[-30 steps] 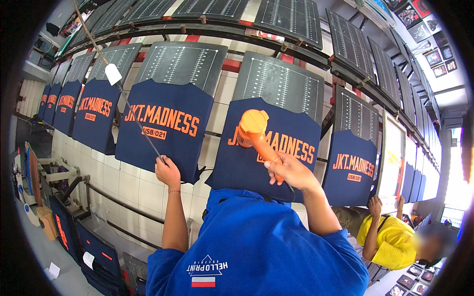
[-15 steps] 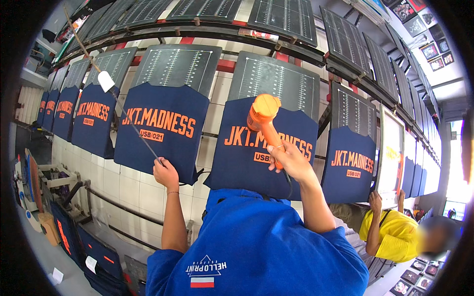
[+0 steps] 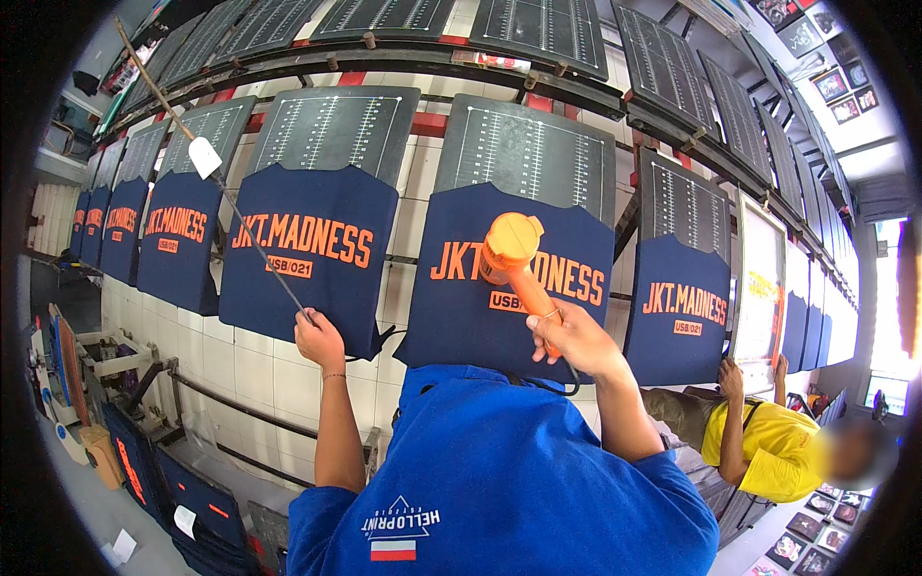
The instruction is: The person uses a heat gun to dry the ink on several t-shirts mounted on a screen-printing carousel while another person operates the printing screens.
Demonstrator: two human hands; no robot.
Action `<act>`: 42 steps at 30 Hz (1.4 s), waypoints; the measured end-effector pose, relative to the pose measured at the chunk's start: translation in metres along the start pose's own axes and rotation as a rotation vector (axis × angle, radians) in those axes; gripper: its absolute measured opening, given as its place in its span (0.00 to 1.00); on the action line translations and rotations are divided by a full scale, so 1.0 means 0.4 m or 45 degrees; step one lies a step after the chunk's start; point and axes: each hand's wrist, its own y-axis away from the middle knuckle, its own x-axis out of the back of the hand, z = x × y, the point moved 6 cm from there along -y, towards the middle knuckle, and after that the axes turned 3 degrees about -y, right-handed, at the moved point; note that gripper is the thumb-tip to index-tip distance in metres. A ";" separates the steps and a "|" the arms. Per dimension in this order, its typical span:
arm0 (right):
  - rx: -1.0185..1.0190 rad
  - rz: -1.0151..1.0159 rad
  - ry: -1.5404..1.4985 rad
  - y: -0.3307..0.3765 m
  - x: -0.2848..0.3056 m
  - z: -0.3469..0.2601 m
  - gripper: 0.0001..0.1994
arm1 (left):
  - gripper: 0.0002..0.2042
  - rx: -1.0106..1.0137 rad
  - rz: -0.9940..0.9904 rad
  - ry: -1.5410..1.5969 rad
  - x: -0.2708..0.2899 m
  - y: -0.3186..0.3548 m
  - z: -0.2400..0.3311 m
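In my right hand (image 3: 582,340) I grip the handle of an orange hair dryer (image 3: 514,246). Its round head hangs over the orange print of a navy shirt (image 3: 456,331), covering some of the letters. A dark cord drops from the handle by my wrist. My left hand (image 3: 319,339) is closed on a taut thin cord (image 3: 257,242), which runs up to the far left through a white connector (image 3: 204,156). Below that cord lies another printed navy shirt (image 3: 264,315), spread on its board like the first.
Dark ruled boards (image 3: 538,144) line the long racks, several carrying navy shirts. To the right, a person in a yellow shirt (image 3: 764,446) holds a framed screen (image 3: 759,278). Metal rails (image 3: 240,413) and dark folded textiles (image 3: 197,490) are at the lower left.
The hair dryer has come slightly nearer to me and to the right over the same shirt, its head tilting a little. My left hand still grips the cord. The view has shifted slightly.
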 end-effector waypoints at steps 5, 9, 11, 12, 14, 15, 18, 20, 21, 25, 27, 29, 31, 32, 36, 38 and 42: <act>0.153 0.123 -0.020 -0.049 0.031 -0.023 0.16 | 0.13 0.012 -0.034 -0.008 -0.005 -0.001 0.008; 0.124 0.175 -0.036 -0.068 0.042 -0.034 0.16 | 0.13 0.013 -0.023 0.001 -0.007 -0.001 0.004; 0.093 0.106 -0.032 -0.037 0.035 -0.025 0.16 | 0.14 0.033 -0.029 0.004 -0.005 0.002 -0.001; 0.078 0.072 -0.030 -0.019 0.033 -0.018 0.16 | 0.14 0.044 -0.031 0.006 -0.005 0.003 -0.002; 0.005 0.023 -0.056 0.010 0.035 0.005 0.16 | 0.14 0.047 -0.041 0.001 -0.005 0.004 -0.001; -0.032 -0.002 -0.069 0.017 0.035 0.014 0.16 | 0.14 0.049 -0.046 -0.001 -0.005 0.005 0.000; 0.029 0.065 -0.065 0.003 0.047 0.014 0.16 | 0.14 0.052 -0.087 -0.032 -0.004 0.003 0.011; 0.093 0.144 -0.079 -0.017 0.056 0.001 0.16 | 0.14 0.014 -0.056 0.012 -0.003 0.000 0.009; 0.120 0.141 -0.089 -0.022 0.059 0.000 0.16 | 0.14 -0.005 -0.041 0.034 0.002 -0.001 0.005; 0.081 0.114 -0.107 0.003 0.079 -0.009 0.16 | 0.12 0.065 -0.201 0.294 0.011 -0.012 -0.004; 0.054 0.112 -0.104 0.012 0.090 -0.005 0.15 | 0.11 0.050 -0.213 0.415 0.028 -0.016 0.007; 0.090 0.139 -0.100 0.012 0.099 0.005 0.14 | 0.16 0.101 -0.266 0.389 0.032 -0.019 0.008; 0.119 0.204 -0.139 -0.002 0.103 0.003 0.14 | 0.23 0.156 -0.266 0.384 0.036 -0.014 0.025; 0.134 0.237 -0.159 -0.006 0.105 0.001 0.14 | 0.26 0.047 -0.155 0.187 0.056 -0.009 0.050; 0.077 0.156 -0.165 0.041 0.096 0.025 0.15 | 0.35 -0.339 -0.014 -0.105 0.090 0.042 0.171; 0.023 0.105 -0.184 0.068 0.091 0.045 0.15 | 0.36 -0.551 -0.106 0.000 0.077 0.081 0.225; 0.067 0.174 -0.170 0.063 0.100 0.042 0.15 | 0.35 -0.899 -0.484 0.089 -0.020 0.225 0.361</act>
